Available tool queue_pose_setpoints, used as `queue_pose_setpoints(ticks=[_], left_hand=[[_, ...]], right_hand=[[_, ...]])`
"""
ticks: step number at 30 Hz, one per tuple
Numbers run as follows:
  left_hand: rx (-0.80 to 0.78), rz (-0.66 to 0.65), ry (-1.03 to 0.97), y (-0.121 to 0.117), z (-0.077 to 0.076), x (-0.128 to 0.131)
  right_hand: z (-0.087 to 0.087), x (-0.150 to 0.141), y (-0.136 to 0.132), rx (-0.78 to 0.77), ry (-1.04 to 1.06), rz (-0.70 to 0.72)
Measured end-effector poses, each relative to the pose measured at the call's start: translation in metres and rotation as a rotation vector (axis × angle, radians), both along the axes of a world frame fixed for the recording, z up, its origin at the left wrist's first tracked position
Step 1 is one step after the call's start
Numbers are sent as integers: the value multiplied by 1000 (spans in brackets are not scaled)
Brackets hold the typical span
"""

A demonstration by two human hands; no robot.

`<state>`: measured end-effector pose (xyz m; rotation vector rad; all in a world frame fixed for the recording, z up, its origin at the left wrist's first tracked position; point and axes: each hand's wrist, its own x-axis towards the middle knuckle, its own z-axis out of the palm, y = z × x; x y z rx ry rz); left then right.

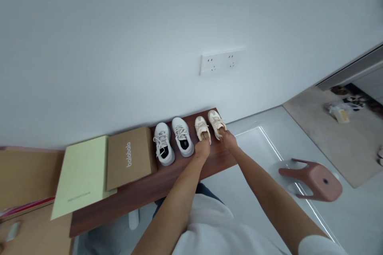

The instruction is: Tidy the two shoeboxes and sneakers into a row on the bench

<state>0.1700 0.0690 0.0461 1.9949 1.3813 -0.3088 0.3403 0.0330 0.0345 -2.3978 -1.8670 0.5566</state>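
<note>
Two small cream sneakers stand on the right end of a dark wooden bench (179, 171), toes toward the wall. My left hand (202, 148) grips the heel of the left cream sneaker (201, 126). On the right cream sneaker (216, 120), my right hand (229, 140) is closed at the heel opening. Fingertips of both hands are partly hidden inside the shoes. Just left of them sit two larger white sneakers, one nearer the small pair (181, 132) and one farther left (163, 141), both with black insoles.
A brown balabala shoebox (127, 157) and a pale green box (83, 171) rest on the bench's left part, beside open cardboard boxes (32, 179). A pink stool (320, 181) stands on the floor at right. A wall socket (221, 61) is above the bench.
</note>
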Motion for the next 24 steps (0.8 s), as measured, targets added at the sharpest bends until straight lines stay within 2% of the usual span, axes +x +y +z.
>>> queue_pose_setpoints(ticks=[8,16,20,24], left_hand=[[-70,39,57,15,7,6],[-74,-21,90,14,0,7],[-58,64,9,11,-4,3],[-90,152,-56,8,-1,2]], right_hand=[[-3,-16,22,-84,-77,45],[-12,-20,27,-171,-63,21],[-15,-21,25,-152,-49,-3],[-14,-22,23,-111,-7,3]])
